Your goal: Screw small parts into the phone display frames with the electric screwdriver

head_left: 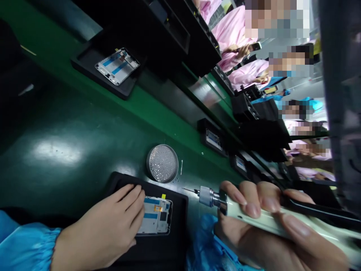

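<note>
My left hand (108, 226) lies flat, fingers together, on a phone frame (158, 215) that sits in a black tray (180, 210) at the bottom of the view. My right hand (270, 226) is wrapped round a pale green electric screwdriver (254, 214). Its chuck and thin bit (191, 191) point left, just above the tray's right edge and apart from the phone. A round dish of small screws (163, 163) stands right behind the tray on the green belt (84, 124).
Another black tray with a phone frame (117, 66) rides the belt further back. More trays (213, 138) follow along the line. Black racks (175, 30) run above it. People in pink and blue coats (237, 34) work at the far right.
</note>
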`<state>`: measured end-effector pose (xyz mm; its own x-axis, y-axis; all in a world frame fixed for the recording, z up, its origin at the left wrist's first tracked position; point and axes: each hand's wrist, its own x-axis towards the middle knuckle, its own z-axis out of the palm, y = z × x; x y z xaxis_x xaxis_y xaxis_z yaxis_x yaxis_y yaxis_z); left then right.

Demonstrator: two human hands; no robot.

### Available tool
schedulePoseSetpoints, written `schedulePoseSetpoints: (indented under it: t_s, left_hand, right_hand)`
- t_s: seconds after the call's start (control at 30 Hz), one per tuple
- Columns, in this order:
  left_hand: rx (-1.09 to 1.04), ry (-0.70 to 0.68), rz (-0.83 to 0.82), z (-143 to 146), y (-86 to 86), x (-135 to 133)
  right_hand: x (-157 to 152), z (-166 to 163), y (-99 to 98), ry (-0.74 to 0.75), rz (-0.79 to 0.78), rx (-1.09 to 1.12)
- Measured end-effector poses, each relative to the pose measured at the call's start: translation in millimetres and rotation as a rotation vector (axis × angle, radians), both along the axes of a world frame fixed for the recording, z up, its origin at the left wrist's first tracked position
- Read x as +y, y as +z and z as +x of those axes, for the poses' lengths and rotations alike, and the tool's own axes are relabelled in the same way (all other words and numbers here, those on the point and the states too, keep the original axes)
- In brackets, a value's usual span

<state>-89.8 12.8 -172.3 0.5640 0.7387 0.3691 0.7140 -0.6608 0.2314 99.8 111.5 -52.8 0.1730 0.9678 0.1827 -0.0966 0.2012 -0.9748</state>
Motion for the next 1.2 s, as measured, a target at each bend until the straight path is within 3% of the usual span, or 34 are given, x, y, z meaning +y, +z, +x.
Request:
schedulePoseSetpoints:
  t_s: [0.27, 0.5, 0.6, 1.2]
  left_hand:
    - [0.018, -0.035, -0.047, -0.4, -2.3, 0.2]
    - [0.001, -0.04, -0.048, -0.8, 0.8, 1.3]
    - [0.017, -0.041, -0.051, -0.3, 0.9, 1.6]
    - [0.035, -0.06, -0.063, -0.9, -0.5, 1.6]
  right_hand:
    - [-10.9, -5.3, -3.1, -0.011, -0.072, 0.004]
    - [-26.6, -15.4, -42.0, 0.3, -0.068, -0.032]
    - [-30.3, -20.3, -51.1, 0.353, -0.059, -0.063]
    - [-31.5, -20.3, -55.9, 0.386, -0.027, -0.09]
